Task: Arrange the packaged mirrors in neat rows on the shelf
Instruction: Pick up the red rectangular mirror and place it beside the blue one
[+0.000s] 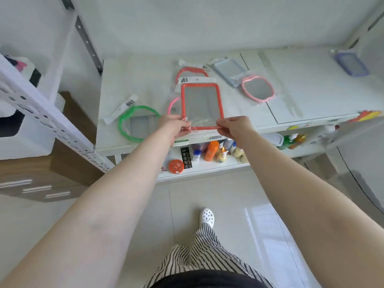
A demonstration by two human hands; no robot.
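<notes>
Seen from above, looking down two bare forearms toward a white shelf (311,96) across the middle of the frame. At centre, an orange-red rectangular mirror (202,104) in clear wrap, near edge pinched from both sides: left hand (174,124) gripping the lower left corner, right hand (232,126) gripping the lower right corner, fingers curled on the frame. Hands apart, the mirror's width between them. Partly covered behind it, a red round-topped mirror (192,70) and a pink mirror (173,104) at its left edge. Left of centre, a green wavy-rimmed mirror (137,123) flat on the shelf. Upper right of centre, a pale blue rectangular mirror (228,69) touching a pink oval mirror (257,89). Far upper right, a purple rectangular mirror (351,62), well apart. Below the shelf edge, bottles (212,150) on a lower shelf. Bottom centre, striped trousers (203,252) and a white shoe (207,217) on pale tiles.
</notes>
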